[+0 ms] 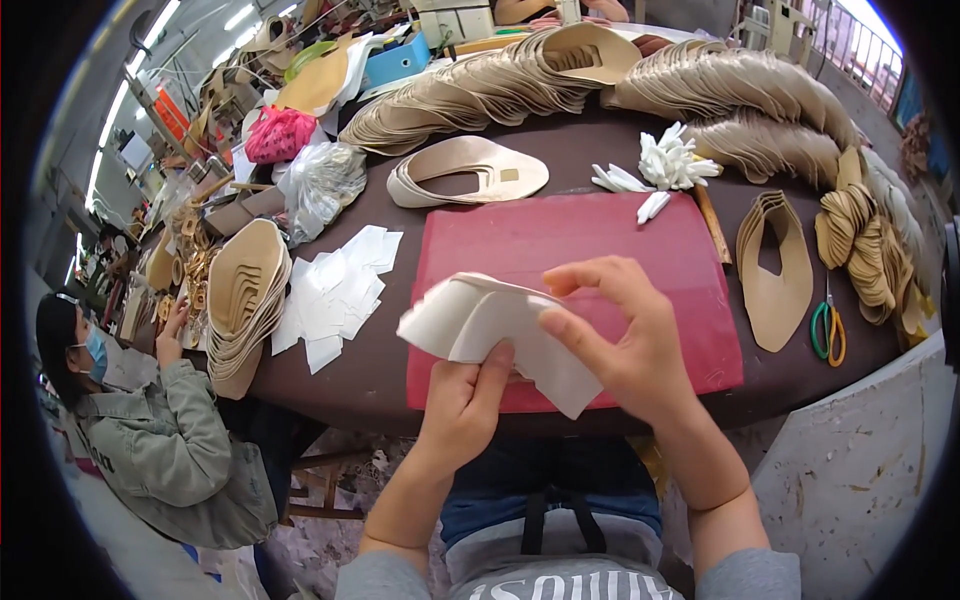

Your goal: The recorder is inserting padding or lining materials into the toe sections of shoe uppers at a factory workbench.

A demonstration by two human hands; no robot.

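A pale shoe upper (500,325), white on the side toward me, is held up over the red mat (690,290). My left hand (462,405) is closed on its lower edge, the thumb lying across the front. At the upper right edge my right hand (630,345) has its thumb on the white face and its index finger curled over the rim. Behind the mat lies a small stack of beige uppers (415,180). Left of the mat are loose white fabric pieces (335,290). Rolled white pieces (675,160) sit in a heap at the mat's far right.
Long overlapping rows of beige uppers (470,95) line the back of the dark table. Another stack (775,290) and scissors with green and orange handles (828,332) lie on the right. At the left, a masked co-worker (170,440) sits by a pile of uppers (245,290).
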